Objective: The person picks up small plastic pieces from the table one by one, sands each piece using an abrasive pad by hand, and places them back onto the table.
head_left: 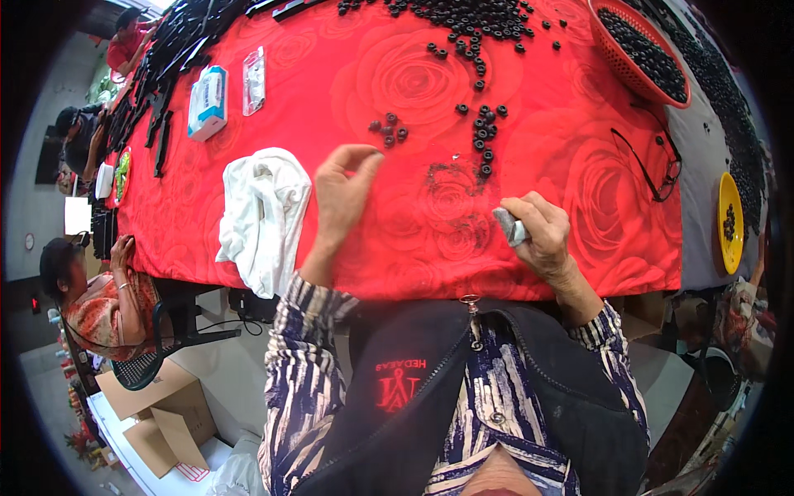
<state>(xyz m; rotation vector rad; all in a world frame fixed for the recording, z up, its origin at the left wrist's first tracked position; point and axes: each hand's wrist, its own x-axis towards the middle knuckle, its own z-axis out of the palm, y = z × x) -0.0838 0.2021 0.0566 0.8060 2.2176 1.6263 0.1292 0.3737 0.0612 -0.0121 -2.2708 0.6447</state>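
My left hand [346,192] hovers over the red tablecloth [397,256], thumb and forefinger drawn together at the tips. Whatever may be between them is too small to make out. Just beyond these fingertips lies a small group of black ring-shaped parts [389,130]. My right hand [542,231] is closed around a small grey and pale-blue object [509,226], its kind hidden by the fingers. Between the hands, dark crumbs [453,183] are scattered on the cloth. A line of black rings [480,136] runs away from the crumbs toward a large pile [463,15].
A white cloth [263,211] lies left of my left hand. Beyond it are a blue-and-white box [208,103] and a clear packet [254,81]. Glasses [662,169], a red basket of rings [600,50] and a yellow tray [724,248] stand right. Another person [107,302] sits at left.
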